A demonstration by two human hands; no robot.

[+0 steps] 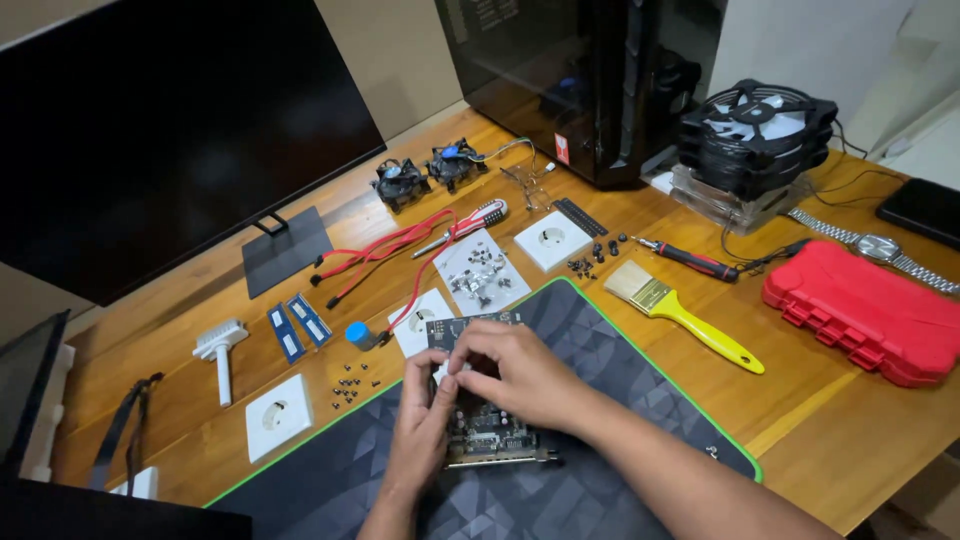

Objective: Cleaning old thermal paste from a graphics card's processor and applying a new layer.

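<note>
Both hands work on a dark circuit board (480, 420) that lies on a dark mat with a green edge (620, 330); the left hand (425, 425) is curled with its fingertips pinching at the board's middle, and the right hand (520, 375) lies over the top of the board, fingers bent and pressing on it; what exactly the fingertips grip is too small to tell; the mat rests on a wooden surface (800, 420) crowded with parts; just beyond the board lie white socket plates (552, 240), loose screws (350, 385), two blue memory sticks (298, 326) and red cables (385, 250); to the right lie a yellow-handled brush (690, 320), a red-and-black screwdriver (690, 260), a red plastic case (870, 310) and a metal wristwatch (880, 248); further back stand a dark monitor (160, 130), a black computer case (590, 80), stacked fans (760, 130) and two small cooler fans (425, 175); a pale wall (400, 50) closes the room behind
</note>
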